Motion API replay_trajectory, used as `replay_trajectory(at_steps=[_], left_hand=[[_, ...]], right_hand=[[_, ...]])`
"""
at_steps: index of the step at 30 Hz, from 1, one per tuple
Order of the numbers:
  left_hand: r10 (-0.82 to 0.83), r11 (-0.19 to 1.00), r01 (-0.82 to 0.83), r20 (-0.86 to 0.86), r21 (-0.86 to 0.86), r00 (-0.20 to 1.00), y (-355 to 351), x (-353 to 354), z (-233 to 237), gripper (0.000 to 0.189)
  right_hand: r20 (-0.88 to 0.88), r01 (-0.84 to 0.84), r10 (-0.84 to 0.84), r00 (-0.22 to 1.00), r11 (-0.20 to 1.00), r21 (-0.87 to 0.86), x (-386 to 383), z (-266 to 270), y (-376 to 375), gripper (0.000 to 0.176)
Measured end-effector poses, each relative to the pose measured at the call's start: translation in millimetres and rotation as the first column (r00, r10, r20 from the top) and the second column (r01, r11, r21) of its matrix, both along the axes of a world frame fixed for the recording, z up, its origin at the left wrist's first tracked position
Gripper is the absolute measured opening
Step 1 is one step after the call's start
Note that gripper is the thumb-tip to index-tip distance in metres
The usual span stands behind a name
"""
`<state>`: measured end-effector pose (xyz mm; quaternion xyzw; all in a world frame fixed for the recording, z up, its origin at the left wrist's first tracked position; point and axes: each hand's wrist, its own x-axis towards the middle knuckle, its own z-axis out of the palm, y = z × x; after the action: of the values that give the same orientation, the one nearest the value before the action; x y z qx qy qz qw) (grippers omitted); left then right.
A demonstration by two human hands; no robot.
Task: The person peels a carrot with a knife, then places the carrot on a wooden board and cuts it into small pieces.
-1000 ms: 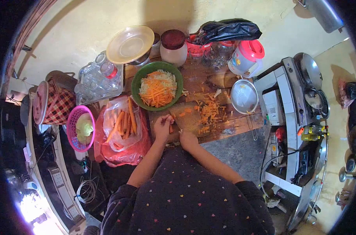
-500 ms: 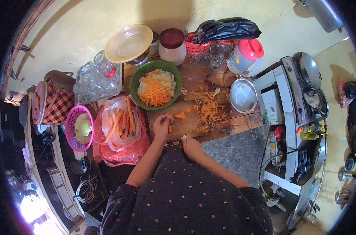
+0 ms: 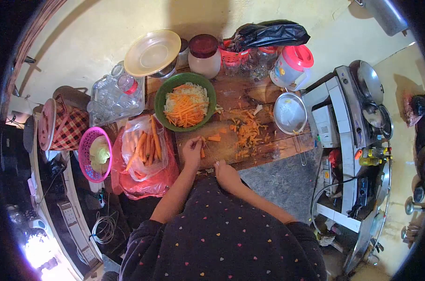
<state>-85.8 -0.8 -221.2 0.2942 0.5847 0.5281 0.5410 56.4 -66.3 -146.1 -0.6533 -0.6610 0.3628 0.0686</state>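
Note:
On the wooden cutting board (image 3: 222, 152), my left hand (image 3: 192, 152) is closed, fingers pinched on a piece of carrot (image 3: 202, 152). My right hand (image 3: 226, 175) is wrapped around the handle of a knife, whose thin blade (image 3: 211, 156) points toward the left hand. Orange carrot chunks (image 3: 214, 138) lie just beyond the blade. Behind the board stands a green bowl (image 3: 161, 110) with carrot strips (image 3: 184, 111) on top of pale shreds. Carrot peelings (image 3: 249, 133) are scattered to the right of the board.
Whole carrots (image 3: 147, 147) fill a plastic bag (image 3: 140, 185) left of the board. Beside it is a pink basket (image 3: 82, 157) holding a pale green vegetable (image 3: 100, 152). A metal strainer (image 3: 290, 112) sits at the right, near a pitcher (image 3: 287, 72). A gas stove (image 3: 355, 96) stands farther right.
My right hand and the knife have shifted slightly left toward the left hand. The left hand stays in nearly the same place on the carrot piece.

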Motion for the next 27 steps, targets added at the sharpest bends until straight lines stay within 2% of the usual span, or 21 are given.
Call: replay_trajectory(at_steps=[4,7,10,13,16,21,25,27], left_hand=[[0.033,0.999,-0.033,0.02,-0.013,0.999,1,2,-2,0.015],[-0.005,1.0,0.0,-0.171,-0.029,0.985,1,1,9,0.014],[0.004,1.0,-0.003,0.071,-0.016,0.997,3,-1,3,0.014],[0.003,0.998,0.002,-0.081,0.061,0.997,2,-1,7,0.014],[-0.015,1.0,0.018,-0.106,0.022,0.994,2,-2,7,0.013],[-0.006,0.997,0.016,-0.128,0.074,0.992,3,-2,3,0.013],[-0.014,0.999,0.022,-0.195,0.034,0.981,5,-2,15,0.013],[-0.015,1.0,0.017,-0.092,0.027,0.996,5,-2,5,0.014]], right_hand=[[0.015,0.008,-0.008,1.0,1.0,-0.007,-3,-3,2,0.033],[0.035,-0.008,0.008,0.999,1.0,0.008,-3,0,3,0.033],[0.04,-0.003,0.003,0.999,1.0,-0.009,-3,-2,4,0.034],[0.019,0.008,-0.008,1.0,1.0,-0.023,-4,0,6,0.035],[0.017,0.02,-0.019,1.0,0.999,-0.04,-4,-3,9,0.035],[0.024,0.004,-0.002,1.0,0.998,-0.056,-5,1,15,0.036],[-0.005,0.01,-0.01,1.0,1.0,0.002,-6,-10,16,0.037],[-0.017,0.017,-0.017,1.0,1.0,-0.008,-6,-16,20,0.037]])
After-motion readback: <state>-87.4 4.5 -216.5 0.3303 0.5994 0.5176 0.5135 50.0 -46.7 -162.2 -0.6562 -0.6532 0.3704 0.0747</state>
